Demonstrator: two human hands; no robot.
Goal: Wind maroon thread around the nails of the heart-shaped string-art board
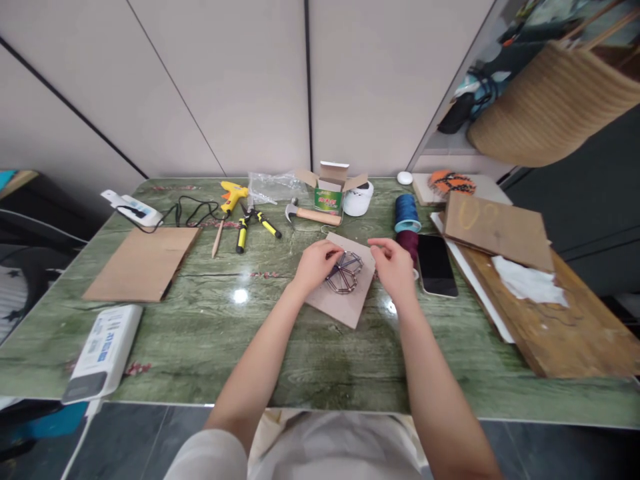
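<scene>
Left hand [316,265] resting curled fingers on string-art pattern [345,272], steadying it lightly; firmness of grip unclear. Right hand [393,267] hovering half-open just right of pattern, holding nothing. Pattern lying on cardboard square [345,307], mid-surface [320,360], between both hands, directly under left fingertips.

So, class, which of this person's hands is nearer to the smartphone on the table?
Right. The right hand is close to the left of the smartphone, not touching it; the left hand is farther away, beyond the string-art piece.
</scene>
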